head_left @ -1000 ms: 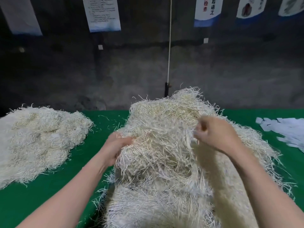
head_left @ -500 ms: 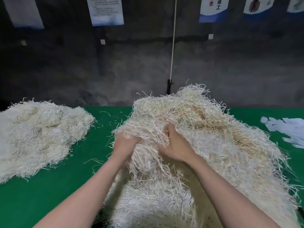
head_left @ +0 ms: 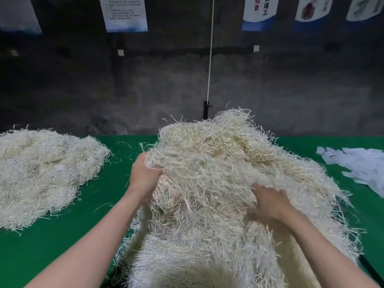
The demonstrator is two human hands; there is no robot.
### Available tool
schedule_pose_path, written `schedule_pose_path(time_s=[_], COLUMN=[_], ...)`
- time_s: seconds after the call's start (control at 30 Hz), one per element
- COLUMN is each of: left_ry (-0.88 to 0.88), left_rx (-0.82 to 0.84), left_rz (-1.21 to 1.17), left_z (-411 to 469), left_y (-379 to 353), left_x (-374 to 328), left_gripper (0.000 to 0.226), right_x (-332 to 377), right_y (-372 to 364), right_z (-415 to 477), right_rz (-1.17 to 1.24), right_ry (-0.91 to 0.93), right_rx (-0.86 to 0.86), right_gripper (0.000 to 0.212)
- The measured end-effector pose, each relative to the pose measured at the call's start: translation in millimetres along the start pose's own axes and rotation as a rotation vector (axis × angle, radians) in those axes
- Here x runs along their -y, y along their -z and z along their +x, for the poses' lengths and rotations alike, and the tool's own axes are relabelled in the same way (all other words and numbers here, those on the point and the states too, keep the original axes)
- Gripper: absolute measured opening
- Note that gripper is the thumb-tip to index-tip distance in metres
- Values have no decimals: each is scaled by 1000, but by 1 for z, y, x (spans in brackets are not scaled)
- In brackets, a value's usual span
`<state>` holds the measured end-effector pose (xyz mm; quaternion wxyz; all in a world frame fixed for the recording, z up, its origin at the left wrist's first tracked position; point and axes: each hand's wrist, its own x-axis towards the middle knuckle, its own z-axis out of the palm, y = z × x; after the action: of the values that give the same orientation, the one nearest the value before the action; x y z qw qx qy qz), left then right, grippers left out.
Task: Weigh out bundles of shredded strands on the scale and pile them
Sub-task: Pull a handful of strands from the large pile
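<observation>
My left hand [head_left: 145, 177] gripping a bundle of shredded strands [head_left: 197, 163] atop the central heap [head_left: 207, 256], my right hand [head_left: 270, 202] pressed flat on it, second pile [head_left: 41, 169] left, wall posters [head_left: 124, 13] with print too blurred to read.

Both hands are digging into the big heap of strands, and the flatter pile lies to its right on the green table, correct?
Wrong side: the head view shows the flatter pile lying left of the big heap on the green table.

My green table [head_left: 62, 235] carries the big heap of strands [head_left: 207, 142] — left of it lies a flatter pile [head_left: 41, 169], right of it scattered white paper slips [head_left: 361, 165], and a few stray strands [head_left: 102, 206] near its left edge.
</observation>
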<state>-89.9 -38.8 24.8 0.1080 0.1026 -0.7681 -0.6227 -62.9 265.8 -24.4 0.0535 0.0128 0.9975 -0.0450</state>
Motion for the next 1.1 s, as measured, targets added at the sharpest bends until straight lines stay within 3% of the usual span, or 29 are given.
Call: schedule_pose_path(time_s=[0.13,0.17,0.27,0.33,0.4,0.5,0.63,0.7,0.77,0.87,0.97,1.03,1.1], left_ry=[-135,-146,-159,-208,-226,-197,-85,-87,-82,-122,-152,-188,-253], left_rx=[-7,6,59,25,-91,-198,-200,-225,-285,-259,-220,-207,-170], left_rz=[21,30,50,-26,-49,4,9,13,7,87,108,90,84], left_z=[-4,-7,-12,-9,-2,-1,-4,-1,3,-2,-12,-14,-14], left_y=[6,8,17,29,46,66,70,78,89,87,75,75,74], left_x=[-17,-19,-30,-37,-36,-17,9,10,10,3,-11,-21,-30], left_gripper=[58,60,64,38,27,18,48,38,45,52,54,54,44], right_x=[48,62,111,141,152,135,100,80,68,84,107,114,121], right_y=[62,67,59,29,2,-19,-28,-35,-37,-13,42,79,96], right_z=[-12,-10,0,9,16,26,24,12,-4,-23,-36,-51,-51], right_rz=[126,230,562,508,449,600,902,766,636,595,281,370,555], right_ry=[200,251,375,420,386,265,104,14,-54,93,289,302,337], right_rx=[-474,-491,-156,40,49,54,149,142,119,150,154,40,-272], right_gripper=[42,41,58,79,82,74,52,58,62,70,38,15,35])
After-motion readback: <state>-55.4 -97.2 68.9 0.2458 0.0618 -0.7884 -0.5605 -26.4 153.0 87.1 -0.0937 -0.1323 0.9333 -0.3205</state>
